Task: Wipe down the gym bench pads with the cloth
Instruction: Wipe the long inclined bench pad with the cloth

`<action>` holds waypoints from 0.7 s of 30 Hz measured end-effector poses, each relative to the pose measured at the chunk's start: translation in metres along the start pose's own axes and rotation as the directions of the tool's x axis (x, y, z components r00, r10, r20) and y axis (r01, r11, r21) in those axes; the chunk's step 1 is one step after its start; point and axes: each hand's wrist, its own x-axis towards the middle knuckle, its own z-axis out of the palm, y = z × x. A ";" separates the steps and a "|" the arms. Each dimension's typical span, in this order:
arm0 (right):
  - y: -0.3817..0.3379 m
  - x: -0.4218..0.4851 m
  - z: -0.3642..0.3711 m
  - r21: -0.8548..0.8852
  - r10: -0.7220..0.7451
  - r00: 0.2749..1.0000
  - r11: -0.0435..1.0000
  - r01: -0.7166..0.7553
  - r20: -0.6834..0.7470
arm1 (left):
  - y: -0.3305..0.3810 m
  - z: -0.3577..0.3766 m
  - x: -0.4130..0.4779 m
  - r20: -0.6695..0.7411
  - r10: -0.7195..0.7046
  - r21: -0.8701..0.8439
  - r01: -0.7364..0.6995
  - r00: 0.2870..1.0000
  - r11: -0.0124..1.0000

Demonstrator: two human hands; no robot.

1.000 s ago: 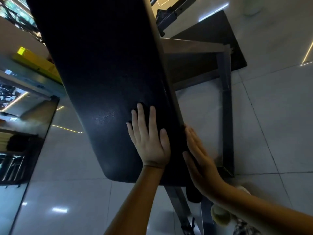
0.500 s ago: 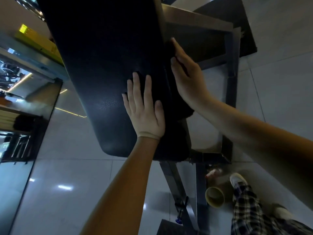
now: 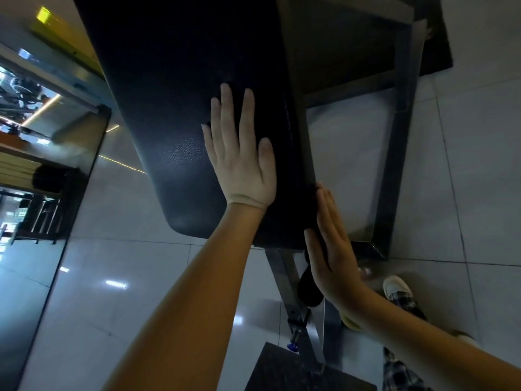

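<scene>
Half a second earlier the right hand [image 3: 332, 249] had been well up the pad's right flank; it had since slid back down that side, toward the person, to the near corner, roughly where it had been a second before. The left hand [image 3: 239, 162] had hardly shifted on top. I took that as one full out-and-back stroke along the side edge, so that flank looked about done near this end, while the broad top face and the far stretch probably still wanted wiping. The right grip was flat and open, fingers straight and together, pressing the dark cloth [image 3: 308, 292] against the side of the pad [image 3: 174, 80] rather than clutching it; a loose end of the cloth hung below the palm beside the frame [image 3: 394, 165]. The left grip was also open, palm down and fingers spread slightly on the top surface, steadying it. A darker patch showed round those fingertips, but I couldn't tell whether it was more cloth or only shadow. The pad lay face up on its metal frame above the tiled floor [image 3: 112, 277], its long axis running straight away from the person, leaning a little leftward as it went. Its rounded, narrower end pointed back at the person, just above a shoe [image 3: 396, 287], and it broadened further out, where its far end ran beyond my sight.
</scene>
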 end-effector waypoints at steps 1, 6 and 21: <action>-0.002 0.006 0.000 0.026 0.012 1.000 1.000 -0.012 -0.009 | 0.000 0.000 0.000 0.001 0.000 -0.002 0.000 1.000 1.000; -0.021 0.070 -0.010 0.058 0.015 1.000 0.998 -0.013 -0.023 | -0.001 -0.001 -0.001 -0.008 -0.007 -0.003 0.007 1.000 1.000; -0.023 0.044 -0.014 0.122 0.042 0.999 0.991 -0.046 0.035 | 0.000 -0.001 -0.001 0.006 -0.003 -0.007 0.003 1.000 1.000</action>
